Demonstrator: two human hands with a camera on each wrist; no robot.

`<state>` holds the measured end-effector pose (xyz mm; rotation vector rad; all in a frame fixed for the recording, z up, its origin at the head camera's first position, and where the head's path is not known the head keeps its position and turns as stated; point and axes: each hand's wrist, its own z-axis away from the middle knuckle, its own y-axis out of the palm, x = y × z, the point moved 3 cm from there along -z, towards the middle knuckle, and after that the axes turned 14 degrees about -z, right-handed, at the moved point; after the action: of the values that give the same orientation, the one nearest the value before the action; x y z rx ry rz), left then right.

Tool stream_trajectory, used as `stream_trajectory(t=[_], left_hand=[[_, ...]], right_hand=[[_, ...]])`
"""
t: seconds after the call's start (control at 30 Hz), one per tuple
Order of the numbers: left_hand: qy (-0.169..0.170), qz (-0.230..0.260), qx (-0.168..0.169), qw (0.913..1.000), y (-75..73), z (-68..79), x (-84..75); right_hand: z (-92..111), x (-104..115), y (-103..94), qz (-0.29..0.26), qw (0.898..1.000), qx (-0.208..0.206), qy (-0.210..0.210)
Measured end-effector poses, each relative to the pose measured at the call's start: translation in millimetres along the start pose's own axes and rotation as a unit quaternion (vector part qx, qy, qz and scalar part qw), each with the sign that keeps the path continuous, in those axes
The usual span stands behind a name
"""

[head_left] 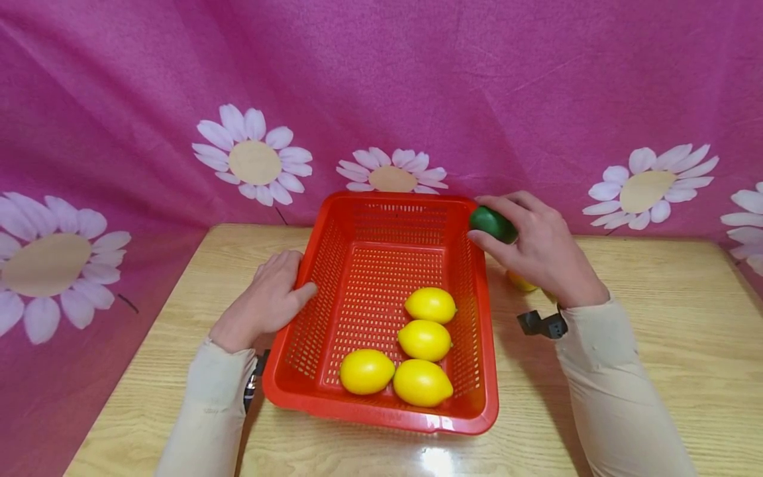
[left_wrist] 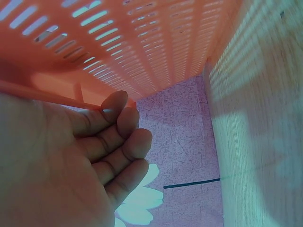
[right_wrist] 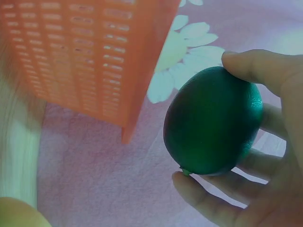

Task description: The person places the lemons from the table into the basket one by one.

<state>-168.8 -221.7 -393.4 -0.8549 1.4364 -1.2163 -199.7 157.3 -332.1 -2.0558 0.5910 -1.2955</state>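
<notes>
A red plastic basket (head_left: 381, 417) with slotted walls stands on the table, with several yellow lemons (head_left: 423, 383) lying in its near right part. My left hand (head_left: 262, 301) holds the basket's left rim, thumb over the top and fingers along the outside. In the left wrist view, the fingers (left_wrist: 137, 142) bend just under the rim. Beyond the basket's right rim, near the far corner, my right hand (head_left: 536, 245) grips a dark green lime (right_wrist: 213, 120) between thumb and fingers. The lime is at rim height, beside the wall, with its small stem tip near one fingertip.
Another yellow fruit (head_left: 521, 281) lies on the table right of the basket, partly hidden under my right hand. A pink cloth (head_left: 477, 86) with white daisies hangs behind the wooden table (head_left: 667, 331) and along its left side.
</notes>
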Motion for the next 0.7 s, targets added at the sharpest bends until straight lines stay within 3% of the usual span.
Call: stream_trajectory(t=[0.7], left_hand=[[-0.002,0.004,0.0,1.0,0.1,-0.5,0.2]], right_hand=[[4,26,2.0,0.005,0.997,-0.012,-0.071]])
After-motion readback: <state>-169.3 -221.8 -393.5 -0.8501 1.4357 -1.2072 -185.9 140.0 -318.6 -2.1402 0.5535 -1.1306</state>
